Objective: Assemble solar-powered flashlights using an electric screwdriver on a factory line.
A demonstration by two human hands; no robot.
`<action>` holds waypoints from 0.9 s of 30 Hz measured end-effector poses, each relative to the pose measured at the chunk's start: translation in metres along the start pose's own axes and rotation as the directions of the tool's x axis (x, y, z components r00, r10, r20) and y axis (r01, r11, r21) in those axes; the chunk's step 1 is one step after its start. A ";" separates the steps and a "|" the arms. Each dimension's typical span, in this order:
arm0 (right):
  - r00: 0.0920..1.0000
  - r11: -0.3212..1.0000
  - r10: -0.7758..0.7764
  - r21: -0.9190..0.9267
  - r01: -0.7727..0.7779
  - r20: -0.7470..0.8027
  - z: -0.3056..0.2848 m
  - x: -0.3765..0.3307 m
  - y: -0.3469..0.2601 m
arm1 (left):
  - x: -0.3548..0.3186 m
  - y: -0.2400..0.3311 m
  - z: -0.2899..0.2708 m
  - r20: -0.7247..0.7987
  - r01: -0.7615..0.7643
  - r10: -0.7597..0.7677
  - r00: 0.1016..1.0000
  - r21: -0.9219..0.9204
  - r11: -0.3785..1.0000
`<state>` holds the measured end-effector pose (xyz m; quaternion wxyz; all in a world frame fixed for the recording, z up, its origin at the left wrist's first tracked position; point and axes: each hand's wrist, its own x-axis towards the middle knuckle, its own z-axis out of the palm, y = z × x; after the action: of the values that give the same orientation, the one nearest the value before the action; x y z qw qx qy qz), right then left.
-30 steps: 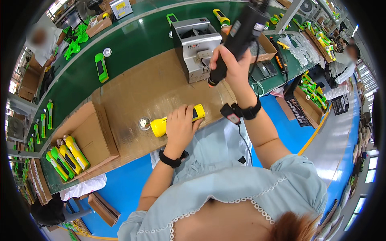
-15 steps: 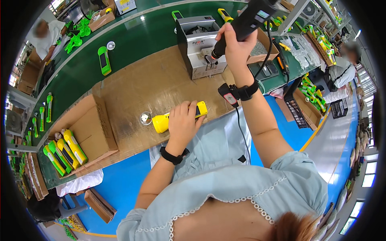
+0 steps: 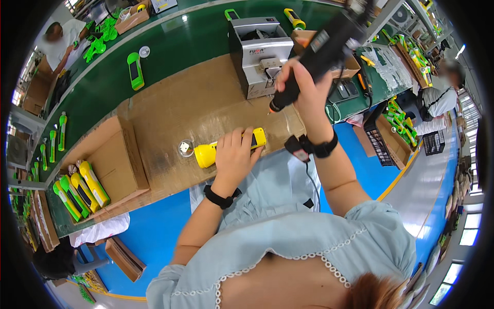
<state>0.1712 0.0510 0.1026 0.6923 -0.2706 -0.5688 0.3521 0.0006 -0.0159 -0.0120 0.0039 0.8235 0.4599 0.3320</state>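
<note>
Head view looks down on a brown cardboard-covered workbench (image 3: 170, 110); the left hand (image 3: 234, 157) lies palm-down across a yellow plastic torch-shaped casing (image 3: 208, 153), fingers curled over its middle and pinning it flat to the bench near the front edge; the right hand (image 3: 303, 92) is raised above the bench, fist closed around the grip of a black electric screwdriver (image 3: 314, 54), whose tip points down and left, clear of the casing; a small round clear lens piece (image 3: 186, 148) sits just beside the casing's wide end, possibly touching it, though that is hard to tell; a grey metal machine box (image 3: 257, 54) stands at the back; an open cardboard box (image 3: 110, 159) lies to the left.
</note>
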 end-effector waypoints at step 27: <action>0.961 0.954 0.275 0.112 -0.278 0.042 0.016 -0.047 0.045 | 0.022 0.002 -0.006 0.155 0.105 -0.094 0.983 -0.063 0.992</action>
<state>0.1430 0.0403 0.0429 0.6433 -0.3018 -0.5129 0.4817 0.0065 -0.0024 0.0055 0.0847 0.8217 0.4867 0.2840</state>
